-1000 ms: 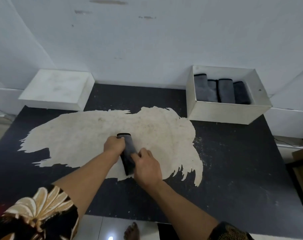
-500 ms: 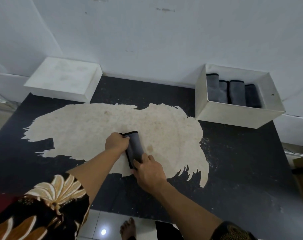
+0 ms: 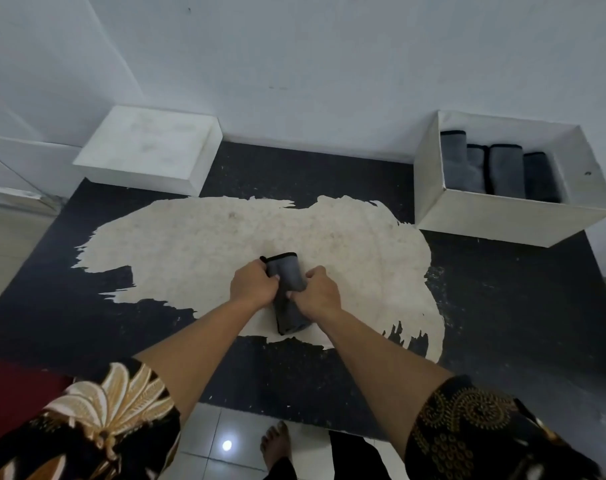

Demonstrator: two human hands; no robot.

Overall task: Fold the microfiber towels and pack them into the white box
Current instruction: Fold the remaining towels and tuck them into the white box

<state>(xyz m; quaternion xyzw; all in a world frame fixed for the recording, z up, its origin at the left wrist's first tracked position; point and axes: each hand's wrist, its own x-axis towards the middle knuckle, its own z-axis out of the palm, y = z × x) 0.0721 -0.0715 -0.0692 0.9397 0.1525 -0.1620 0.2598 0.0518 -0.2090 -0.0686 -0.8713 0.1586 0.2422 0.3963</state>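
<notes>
Head view: right hand (image 3: 317,294), flat on the grey towel (image 3: 287,271) half a second ago, now curls round it. Left hand (image 3: 253,285) grips its other side. It lies mid-desk (image 3: 502,323), well apart from the white box (image 3: 502,216). Fold looks finished, packing likely next.

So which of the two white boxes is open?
The white box at far right: open-topped, with dark grey folded towels inside. The far-left white box shows only a closed flat top.
</notes>
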